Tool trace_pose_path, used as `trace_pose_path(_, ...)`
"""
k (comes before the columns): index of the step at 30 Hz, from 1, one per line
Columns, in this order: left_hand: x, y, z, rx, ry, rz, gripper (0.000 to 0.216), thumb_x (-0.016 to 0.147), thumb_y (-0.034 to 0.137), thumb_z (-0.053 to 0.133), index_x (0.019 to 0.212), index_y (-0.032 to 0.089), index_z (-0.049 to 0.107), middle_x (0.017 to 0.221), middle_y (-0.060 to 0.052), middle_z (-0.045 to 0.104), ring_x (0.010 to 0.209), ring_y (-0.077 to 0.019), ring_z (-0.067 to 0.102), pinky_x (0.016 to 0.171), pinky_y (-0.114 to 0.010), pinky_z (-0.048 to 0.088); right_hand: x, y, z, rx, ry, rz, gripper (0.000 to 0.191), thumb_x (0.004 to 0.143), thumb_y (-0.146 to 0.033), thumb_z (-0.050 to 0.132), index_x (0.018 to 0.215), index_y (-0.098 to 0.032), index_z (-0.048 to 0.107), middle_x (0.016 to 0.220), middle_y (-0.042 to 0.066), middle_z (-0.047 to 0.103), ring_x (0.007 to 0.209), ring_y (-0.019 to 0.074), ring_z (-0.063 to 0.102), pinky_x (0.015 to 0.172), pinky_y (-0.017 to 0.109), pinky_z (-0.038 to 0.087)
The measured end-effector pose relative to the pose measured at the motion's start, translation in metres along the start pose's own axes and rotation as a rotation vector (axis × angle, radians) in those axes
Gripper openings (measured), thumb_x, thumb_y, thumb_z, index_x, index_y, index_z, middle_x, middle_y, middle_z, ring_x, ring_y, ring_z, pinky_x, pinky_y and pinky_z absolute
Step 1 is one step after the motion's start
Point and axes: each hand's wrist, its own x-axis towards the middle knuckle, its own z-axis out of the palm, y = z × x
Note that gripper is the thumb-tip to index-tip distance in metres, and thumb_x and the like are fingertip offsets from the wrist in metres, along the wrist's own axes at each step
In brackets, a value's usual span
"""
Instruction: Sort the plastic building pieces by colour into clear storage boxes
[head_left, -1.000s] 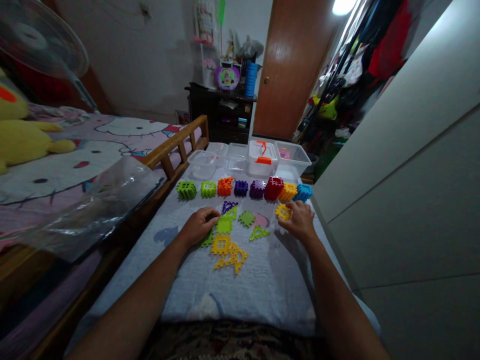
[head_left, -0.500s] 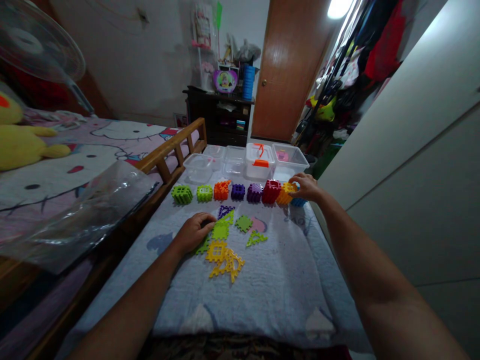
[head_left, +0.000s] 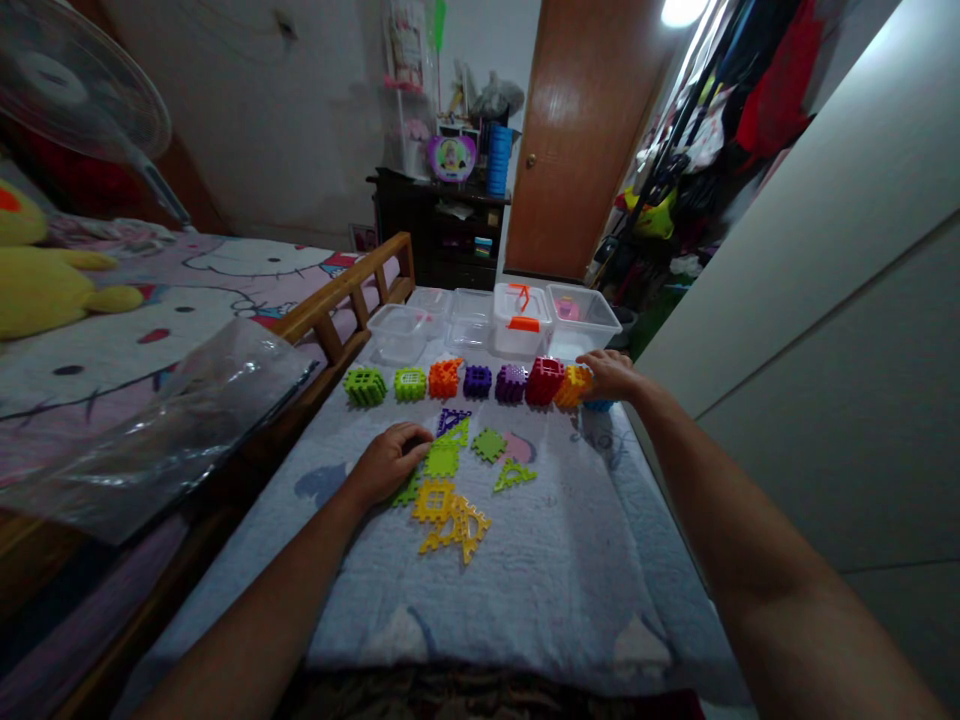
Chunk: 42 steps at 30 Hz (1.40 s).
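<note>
My left hand (head_left: 391, 464) rests on the cloth, fingers loosely curved and thumb apart, beside a light green square tile (head_left: 442, 460). A purple triangular piece (head_left: 452, 422) and a green triangular piece (head_left: 454, 434) lie above that tile, a yellow window tile (head_left: 433, 501) and yellow triangular pieces (head_left: 459, 527) below. My right hand (head_left: 611, 376) reaches to the far right end of the row, bent over the blue stack (head_left: 598, 405) and against the yellow stack (head_left: 573, 386). Its fingertips are hidden, and most of the blue stack is covered. A green tile (head_left: 490, 445) and a green triangle (head_left: 514, 475) lie apart.
Interlocking tiles stand in colour stacks: green (head_left: 365, 387), orange (head_left: 445, 378), purple (head_left: 511, 383) and red (head_left: 544, 382) among them. Behind are clear plastic boxes (head_left: 397, 335) and a lidded box with orange clips (head_left: 523, 325). A wooden bed rail (head_left: 330, 310) runs along the left, a pale cabinet (head_left: 810, 330) along the right.
My right hand has shifted slightly and turned further over the blue stack, hiding more of it. My left hand and the loose pieces have stayed in place.
</note>
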Motion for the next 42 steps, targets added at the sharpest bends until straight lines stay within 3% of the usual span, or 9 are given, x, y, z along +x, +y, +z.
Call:
trace_pose_path(7, -0.001, -0.001, 0.0, -0.001, -0.007, -0.002, 0.025, 0.083, 0.039, 0.055, 0.09, 0.02, 0.069, 0.098, -0.006, 0.07, 0.093, -0.0236, 0.064, 0.091, -0.036, 0.049, 0.006, -0.001, 0.001, -0.02, -0.017, -0.039, 0.057, 0.062, -0.033, 0.081, 0.118, -0.027, 0.067, 0.131, 0.008, 0.057, 0.115, 0.0303, 0.047, 0.097, 0.039, 0.033)
trace_pose_path(13, -0.001, -0.002, 0.0, -0.009, 0.004, -0.004, 0.024, 0.081, 0.039, 0.055, 0.089, 0.021, 0.07, 0.098, -0.006, 0.07, 0.093, -0.0239, 0.064, 0.091, -0.036, 0.05, 0.006, -0.004, -0.001, -0.041, -0.02, -0.032, 0.055, 0.063, -0.032, 0.081, 0.116, -0.028, 0.068, 0.129, 0.008, 0.058, 0.115, 0.0312, 0.045, 0.098, 0.041, 0.032)
trace_pose_path(18, 0.0, 0.0, -0.001, -0.011, 0.005, 0.005, 0.024, 0.081, 0.038, 0.055, 0.089, 0.021, 0.069, 0.095, -0.006, 0.07, 0.092, -0.0237, 0.064, 0.09, -0.036, 0.05, -0.002, -0.005, -0.003, -0.041, 0.019, -0.004, 0.067, 0.065, -0.035, 0.081, 0.128, -0.029, 0.061, 0.134, 0.01, 0.056, 0.122, 0.0344, 0.043, 0.101, 0.046, 0.031)
trace_pose_path(22, 0.0, 0.001, -0.001, -0.017, 0.004, 0.001, 0.025, 0.081, 0.039, 0.055, 0.088, 0.02, 0.07, 0.095, -0.006, 0.07, 0.091, -0.0235, 0.064, 0.089, -0.036, 0.05, -0.025, -0.01, -0.011, 0.001, 0.166, 0.038, 0.073, 0.071, -0.035, 0.077, 0.139, -0.026, 0.052, 0.143, 0.012, 0.049, 0.129, 0.0378, 0.038, 0.102, 0.051, 0.03)
trace_pose_path(26, -0.001, 0.002, 0.0, -0.024, 0.013, -0.004, 0.025, 0.081, 0.039, 0.055, 0.088, 0.021, 0.07, 0.094, -0.006, 0.071, 0.09, -0.0232, 0.064, 0.089, -0.036, 0.051, -0.065, -0.04, -0.013, 0.129, 0.298, 0.031, 0.054, 0.081, -0.034, 0.067, 0.133, -0.022, 0.056, 0.135, 0.014, 0.054, 0.121, 0.0354, 0.046, 0.095, 0.045, 0.038)
trace_pose_path(32, -0.003, -0.002, -0.004, -0.075, 0.179, -0.111, 0.03, 0.08, 0.044, 0.054, 0.087, 0.018, 0.069, 0.089, -0.005, 0.072, 0.084, -0.0218, 0.065, 0.082, -0.033, 0.051, -0.109, -0.129, 0.015, 0.403, 0.096, -0.237, 0.025, 0.088, -0.029, 0.06, 0.111, -0.02, 0.064, 0.107, 0.008, 0.066, 0.1, 0.0216, 0.059, 0.087, 0.03, 0.043)
trace_pose_path(35, -0.002, -0.005, -0.006, -0.095, 0.223, -0.143, 0.032, 0.079, 0.045, 0.054, 0.087, 0.018, 0.069, 0.085, -0.004, 0.072, 0.078, -0.0202, 0.063, 0.077, -0.031, 0.051, -0.111, -0.165, 0.032, 0.364, 0.104, -0.203, 0.037, 0.085, -0.037, 0.063, 0.116, -0.017, 0.062, 0.11, 0.011, 0.065, 0.103, 0.0252, 0.057, 0.09, 0.033, 0.041)
trace_pose_path(38, -0.002, -0.006, -0.007, -0.103, 0.221, -0.147, 0.031, 0.08, 0.044, 0.055, 0.086, 0.017, 0.069, 0.084, -0.003, 0.071, 0.077, -0.0197, 0.063, 0.076, -0.031, 0.05, -0.107, -0.183, 0.046, 0.364, 0.155, -0.131, 0.047, 0.082, -0.044, 0.066, 0.12, -0.016, 0.06, 0.115, 0.013, 0.063, 0.108, 0.0287, 0.054, 0.093, 0.036, 0.04)
trace_pose_path(42, -0.002, -0.007, -0.008, -0.086, 0.151, -0.116, 0.029, 0.08, 0.041, 0.056, 0.09, 0.017, 0.069, 0.088, -0.004, 0.07, 0.081, -0.0205, 0.064, 0.08, -0.033, 0.051, -0.103, -0.184, 0.057, 0.407, 0.194, -0.099, 0.034, 0.085, -0.036, 0.06, 0.115, -0.019, 0.062, 0.111, 0.012, 0.063, 0.105, 0.0271, 0.054, 0.092, 0.034, 0.039)
